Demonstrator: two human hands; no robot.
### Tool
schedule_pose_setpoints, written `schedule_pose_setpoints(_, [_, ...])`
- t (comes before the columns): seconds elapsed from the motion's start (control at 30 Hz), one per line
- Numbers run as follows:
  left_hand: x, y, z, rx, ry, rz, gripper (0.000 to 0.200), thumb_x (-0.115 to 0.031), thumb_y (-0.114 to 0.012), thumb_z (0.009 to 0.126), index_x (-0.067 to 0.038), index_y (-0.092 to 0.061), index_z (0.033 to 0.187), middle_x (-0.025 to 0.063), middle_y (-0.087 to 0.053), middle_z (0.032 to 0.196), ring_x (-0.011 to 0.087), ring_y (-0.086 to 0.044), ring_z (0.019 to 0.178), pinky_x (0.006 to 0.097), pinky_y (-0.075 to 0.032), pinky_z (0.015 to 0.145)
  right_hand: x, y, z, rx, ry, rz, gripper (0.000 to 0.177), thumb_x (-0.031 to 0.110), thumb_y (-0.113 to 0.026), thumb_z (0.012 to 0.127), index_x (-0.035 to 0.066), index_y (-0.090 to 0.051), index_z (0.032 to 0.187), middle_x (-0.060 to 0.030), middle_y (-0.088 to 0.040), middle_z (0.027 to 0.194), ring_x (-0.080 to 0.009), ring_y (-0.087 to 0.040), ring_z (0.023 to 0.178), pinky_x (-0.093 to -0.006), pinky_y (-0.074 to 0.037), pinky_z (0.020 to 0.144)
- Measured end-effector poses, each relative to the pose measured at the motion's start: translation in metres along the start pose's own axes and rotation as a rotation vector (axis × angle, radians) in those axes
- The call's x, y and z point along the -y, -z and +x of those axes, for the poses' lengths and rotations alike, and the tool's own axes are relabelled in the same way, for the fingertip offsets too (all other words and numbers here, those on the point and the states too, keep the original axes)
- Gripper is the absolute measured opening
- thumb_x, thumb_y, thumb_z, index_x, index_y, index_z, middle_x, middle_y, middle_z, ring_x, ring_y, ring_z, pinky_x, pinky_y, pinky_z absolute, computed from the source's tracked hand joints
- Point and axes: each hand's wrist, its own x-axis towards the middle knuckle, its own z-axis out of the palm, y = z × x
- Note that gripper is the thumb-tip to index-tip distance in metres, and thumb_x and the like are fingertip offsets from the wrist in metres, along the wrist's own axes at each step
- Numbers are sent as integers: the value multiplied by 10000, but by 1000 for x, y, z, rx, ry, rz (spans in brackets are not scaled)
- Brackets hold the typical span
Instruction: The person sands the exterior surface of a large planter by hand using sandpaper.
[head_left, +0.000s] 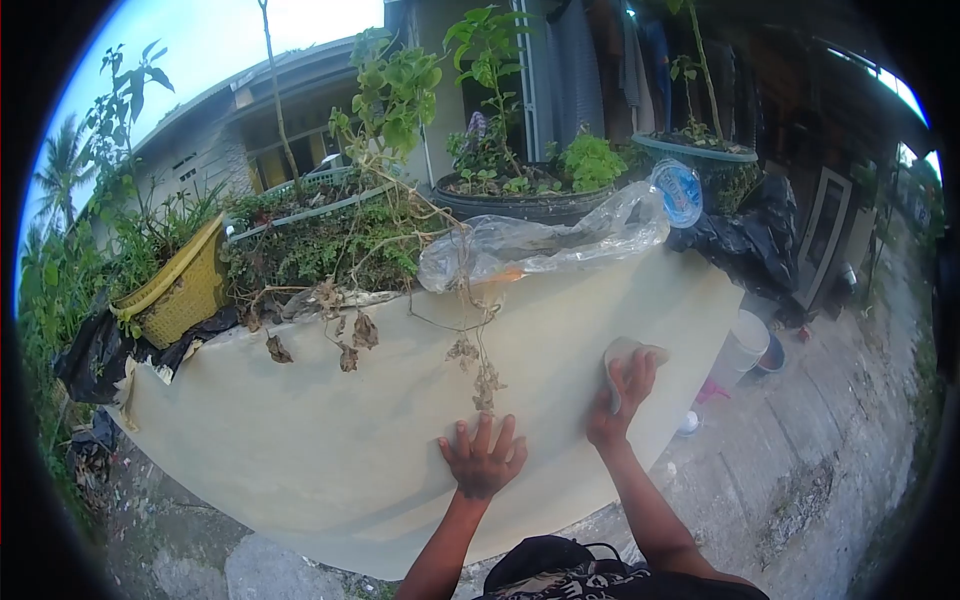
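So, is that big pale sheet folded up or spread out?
Spread out: the pale sheet stretches wide beneath the left hand and the right hand, with no fold showing across it.

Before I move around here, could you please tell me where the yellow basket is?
In the head view, the yellow basket is on the left, just left of the pale-rimmed planter and behind the pale sheet's left end.

Daylight comes from the bright, washed-out sky (pixel 235 35) at upper left, leaving the right side dim. Faint, soft shadows cross the pale sheet (pixel 300 430). The round, wide view bends toward black edges.
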Motion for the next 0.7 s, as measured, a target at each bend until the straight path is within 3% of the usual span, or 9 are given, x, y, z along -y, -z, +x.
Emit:
schedule_pose_setpoints(0.07, [-7,5,3,14,32,-32,531,-457,-612,879,-212,-571,1348,147,-419,1497,427,-217,1475,640,-50,1192,-1,-1,48,-583,-540,610,513,210,-604,864,188,-575,1376,-208,-347,1541,-437,-231,1473,-630,-86,1184])
schedule_pose_setpoints(0.1, [-9,6,6,27,65,-58,543,-454,-619,875,-202,-564,1352,156,-424,1492,432,-221,1471,640,-52,1192,-1,1,47,-591,-539,610,513,210,-604,864,188,-575,1376,-208,-347,1541,-437,-231,1473,-630,-86,1184])
schedule_pose_setpoints(0.17, [-12,7,18,26,47,-76,551,-446,-624,874,-193,-555,1359,166,-426,1489,441,-218,1470,641,-54,1191,2,4,37,-253,-252,95,503,172,-621,849,204,-598,1351,-192,-358,1541,-425,-248,1471,-624,-90,1189])
schedule_pose_setpoints(0.2, [-14,8,24,32,41,-95,560,-437,-629,873,-185,-546,1366,176,-429,1487,449,-215,1470,641,-56,1191,8,5,22,-257,-254,97,503,172,-621,849,204,-598,1351,-192,-358,1541,-425,-248,1471,-624,-90,1189])
schedule_pose_setpoints(0.27, [-15,8,38,30,44,-87,561,-430,-628,875,-184,-540,1371,178,-430,1488,452,-216,1469,642,-60,1190,21,5,-18,71,94,53,467,153,-610,849,222,-629,1310,-168,-373,1539,-434,-246,1471,-629,-102,1182])
schedule_pose_setpoints(0.4, [-19,10,54,14,58,-60,559,-409,-625,881,-177,-531,1380,180,-417,1504,453,-226,1466,649,-81,1185,-43,23,-38,55,-19,-3,413,194,-578,888,207,-635,1297,-165,-380,1535,-423,-226,1482,-627,-109,1181])
schedule_pose_setpoints(0.5, [-39,8,61,55,82,-46,573,-408,-626,879,-172,-523,1390,180,-406,1514,455,-234,1463,657,-98,1179,-86,25,28,-558,-530,552,456,121,-519,924,131,-563,1377,-204,-340,1556,-428,-222,1482,-636,-127,1161])
schedule_pose_setpoints(0.6, [-80,-1,77,88,53,-71,581,-403,-621,880,-160,-518,1397,188,-399,1517,461,-227,1466,668,-104,1173,-102,42,63,-440,-496,302,524,84,-521,882,158,-553,1400,-199,-333,1563,-424,-231,1480,-650,-101,1162])
schedule_pose_setpoints(0.7, [-121,-20,94,111,28,-52,585,-407,-606,891,-146,-507,1405,202,-373,1530,469,-210,1470,679,-98,1167,-89,50,32,-51,-72,121,617,74,-563,802,203,-559,1405,-183,-344,1561,-404,-222,1487,-626,-64,1181])
